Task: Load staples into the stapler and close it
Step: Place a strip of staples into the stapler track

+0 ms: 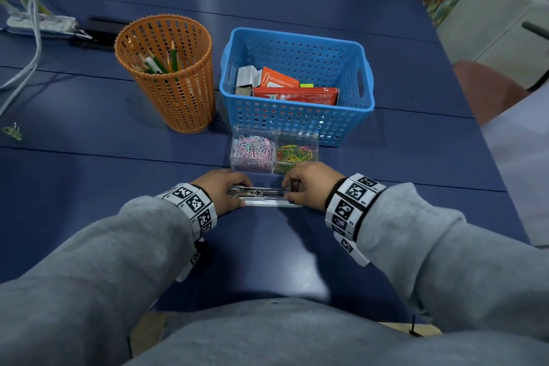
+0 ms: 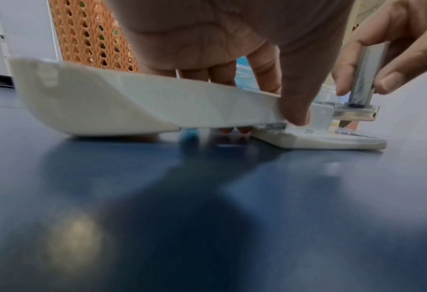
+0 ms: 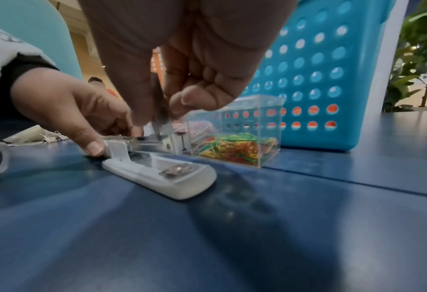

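The stapler (image 1: 261, 197) lies opened out flat on the blue bench (image 1: 267, 246), just in front of the clear paperclip box (image 1: 274, 151). The left hand (image 1: 221, 192) grips its white cover and metal channel, thumb pressed against the near side. The right hand (image 1: 309, 184) pinches a strip of staples (image 2: 364, 73) upright, its lower end standing at the front tip of the magazine.

My worry is the angle. The strip stands almost on end rather than lying along the channel, so it could snap into short pieces or tip out onto the bench if pushed down now. If it sits crooked on the rail, the cover may not close, or the staples may jam. The base is loose underneath too, so a slip of the left hand could let the whole thing skid.

Inside the blue basket (image 1: 297, 116) an orange carton (image 1: 277, 79) reads "VINYL COATED CLIPS", seen upside down. The print on the red box (image 1: 297, 96) is too small to read.
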Demonstrator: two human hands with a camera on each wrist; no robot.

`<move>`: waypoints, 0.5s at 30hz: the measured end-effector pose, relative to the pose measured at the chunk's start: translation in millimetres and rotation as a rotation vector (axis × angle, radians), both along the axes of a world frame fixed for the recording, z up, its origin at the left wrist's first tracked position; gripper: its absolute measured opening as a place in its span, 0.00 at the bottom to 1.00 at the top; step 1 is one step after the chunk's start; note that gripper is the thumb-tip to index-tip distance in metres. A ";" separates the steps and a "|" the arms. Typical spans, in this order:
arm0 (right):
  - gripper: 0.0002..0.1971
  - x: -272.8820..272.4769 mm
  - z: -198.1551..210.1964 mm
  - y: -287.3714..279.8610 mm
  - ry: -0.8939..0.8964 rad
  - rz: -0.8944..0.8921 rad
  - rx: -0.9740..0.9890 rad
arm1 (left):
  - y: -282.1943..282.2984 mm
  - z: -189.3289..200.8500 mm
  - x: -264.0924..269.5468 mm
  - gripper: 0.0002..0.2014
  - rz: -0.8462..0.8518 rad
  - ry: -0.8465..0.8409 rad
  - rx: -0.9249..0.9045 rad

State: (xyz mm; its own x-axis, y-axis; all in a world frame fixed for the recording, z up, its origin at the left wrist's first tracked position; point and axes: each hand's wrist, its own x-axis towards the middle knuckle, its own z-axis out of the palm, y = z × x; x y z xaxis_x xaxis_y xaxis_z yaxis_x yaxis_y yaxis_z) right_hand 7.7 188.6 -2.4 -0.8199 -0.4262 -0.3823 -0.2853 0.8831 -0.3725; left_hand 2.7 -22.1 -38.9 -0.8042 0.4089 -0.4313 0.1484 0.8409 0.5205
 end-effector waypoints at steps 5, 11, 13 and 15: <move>0.14 -0.9 -7.0 -9.1 -0.019 0.030 0.014 | 0.3 -0.5 -0.5 0.17 0.000 0.004 0.004; 0.14 -1.1 -8.8 -1.9 0.013 0.035 0.054 | -6.6 -3.0 -1.5 0.19 0.022 0.013 -0.004; 0.14 -0.3 -8.7 2.3 0.019 0.039 0.068 | -15.0 -3.8 -3.1 0.20 0.034 0.015 -0.036; 0.14 0.1 -8.9 4.4 0.020 0.041 0.071 | -26.0 -4.0 -4.9 0.19 0.053 0.013 -0.092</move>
